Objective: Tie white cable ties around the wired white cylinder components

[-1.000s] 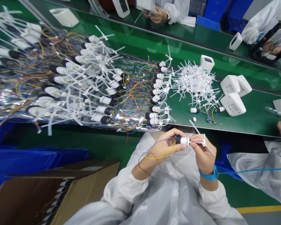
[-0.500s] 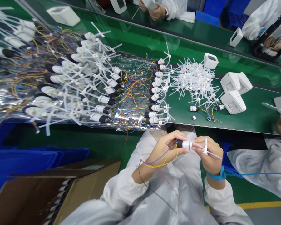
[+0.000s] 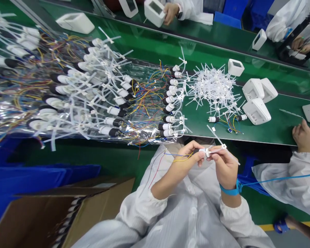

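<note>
Raised slightly since the earlier frame, both hands sit nearer the table's near edge. Left hand (image 3: 186, 156): closed around a small wired motor (image 3: 203, 152). Right hand (image 3: 223, 164): pinching a white cable tie (image 3: 220, 142) at the motor's tip. Loose cable ties (image 3: 214, 89): heaped mid-table. Finished motors (image 3: 167, 103): rowed on clear plastic film (image 3: 67, 100), left.

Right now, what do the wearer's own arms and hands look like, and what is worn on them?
Both hands are bare, with no gloves. The left hand comes out of a white sleeve with a gathered elastic cuff. The right hand has the same white sleeve, plus a blue wrist strap from which a thin blue cord runs off to the right.
</note>
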A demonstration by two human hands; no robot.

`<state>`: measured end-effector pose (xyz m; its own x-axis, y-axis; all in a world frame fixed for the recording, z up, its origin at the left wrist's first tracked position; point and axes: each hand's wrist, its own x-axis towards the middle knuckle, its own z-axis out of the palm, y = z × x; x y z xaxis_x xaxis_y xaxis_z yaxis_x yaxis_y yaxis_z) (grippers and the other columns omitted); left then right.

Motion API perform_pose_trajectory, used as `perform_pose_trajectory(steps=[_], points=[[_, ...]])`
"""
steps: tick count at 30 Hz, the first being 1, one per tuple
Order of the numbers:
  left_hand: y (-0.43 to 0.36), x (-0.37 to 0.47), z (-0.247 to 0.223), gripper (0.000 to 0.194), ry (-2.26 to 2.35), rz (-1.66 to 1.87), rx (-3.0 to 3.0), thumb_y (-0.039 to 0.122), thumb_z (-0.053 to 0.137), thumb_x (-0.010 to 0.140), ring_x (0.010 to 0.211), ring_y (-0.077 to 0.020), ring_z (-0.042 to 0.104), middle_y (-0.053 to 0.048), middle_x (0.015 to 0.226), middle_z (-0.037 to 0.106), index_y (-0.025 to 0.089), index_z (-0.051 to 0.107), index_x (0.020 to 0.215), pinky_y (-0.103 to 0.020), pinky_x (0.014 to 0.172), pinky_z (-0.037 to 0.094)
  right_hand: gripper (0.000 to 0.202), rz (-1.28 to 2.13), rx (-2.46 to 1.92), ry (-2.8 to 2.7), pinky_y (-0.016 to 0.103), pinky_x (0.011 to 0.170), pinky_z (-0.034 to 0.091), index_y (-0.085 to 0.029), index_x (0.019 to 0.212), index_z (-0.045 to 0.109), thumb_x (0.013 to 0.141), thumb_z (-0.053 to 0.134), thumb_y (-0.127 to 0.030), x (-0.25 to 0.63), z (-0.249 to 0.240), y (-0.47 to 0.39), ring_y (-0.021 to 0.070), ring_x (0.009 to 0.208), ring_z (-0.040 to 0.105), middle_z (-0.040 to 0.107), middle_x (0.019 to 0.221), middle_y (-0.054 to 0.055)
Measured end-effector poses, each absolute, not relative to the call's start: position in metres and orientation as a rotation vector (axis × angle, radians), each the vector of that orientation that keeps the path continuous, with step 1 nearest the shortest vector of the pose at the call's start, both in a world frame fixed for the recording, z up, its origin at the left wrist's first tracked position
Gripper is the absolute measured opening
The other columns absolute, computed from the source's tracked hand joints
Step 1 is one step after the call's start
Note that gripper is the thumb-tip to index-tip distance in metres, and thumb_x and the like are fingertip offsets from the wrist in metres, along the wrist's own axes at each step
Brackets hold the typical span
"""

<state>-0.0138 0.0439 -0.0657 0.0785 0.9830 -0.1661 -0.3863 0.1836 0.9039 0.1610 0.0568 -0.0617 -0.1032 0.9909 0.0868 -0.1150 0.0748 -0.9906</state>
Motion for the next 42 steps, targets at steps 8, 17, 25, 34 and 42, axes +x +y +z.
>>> perform_pose_trajectory(steps=[8,17,25,34,42], points=[[0.04,-0.019,-0.057,0.029,1.021,1.333,1.008,0.043,0.09,0.094,0.09,-0.0179,0.067,-0.004,0.102,0.072,0.021,0.075,0.106,-0.029,0.08,0.054,0.014,1.238,-1.091,-1.153,0.042,0.09,0.063,-0.026,0.107,0.085,0.1,0.083,-0.038,0.152,-0.062,0.05,0.0267,0.1,0.076,0.081,0.105,0.007],[0.041,-0.026,-0.058,0.023,0.895,1.525,1.346,0.033,0.09,0.096,0.097,-0.0196,0.071,-0.006,0.108,0.074,0.023,0.078,0.113,-0.031,0.083,0.056,0.007,1.071,-0.967,-1.311,0.044,0.089,0.062,-0.028,0.1,0.084,0.103,0.078,-0.026,0.153,-0.058,0.048,0.0276,0.1,0.078,0.082,0.103,0.007],[0.039,-0.023,-0.055,0.025,0.871,1.552,1.337,0.034,0.09,0.096,0.096,-0.0198,0.072,-0.007,0.107,0.076,0.022,0.078,0.114,-0.031,0.082,0.057,0.014,0.84,-0.941,-1.48,0.044,0.081,0.063,-0.029,0.102,0.084,0.102,0.076,-0.018,0.156,-0.054,0.05,0.0272,0.092,0.08,0.083,0.099,0.005],[0.046,-0.019,-0.062,0.025,0.961,1.472,1.285,0.037,0.091,0.094,0.098,-0.0219,0.072,-0.006,0.107,0.076,0.023,0.079,0.11,-0.035,0.088,0.058,0.017,0.875,-0.966,-1.465,0.045,0.089,0.064,-0.031,0.105,0.087,0.102,0.077,-0.018,0.161,-0.068,0.057,0.0274,0.099,0.08,0.085,0.102,0.006],[0.044,-0.035,-0.067,0.027,1.055,1.286,1.284,0.041,0.092,0.093,0.107,-0.0248,0.074,-0.009,0.115,0.078,0.023,0.081,0.11,-0.041,0.1,0.059,0.015,1.411,-1.278,-1.315,0.043,0.095,0.068,-0.025,0.1,0.087,0.098,0.079,-0.037,0.217,-0.1,0.073,0.0276,0.101,0.081,0.085,0.107,0.008]])
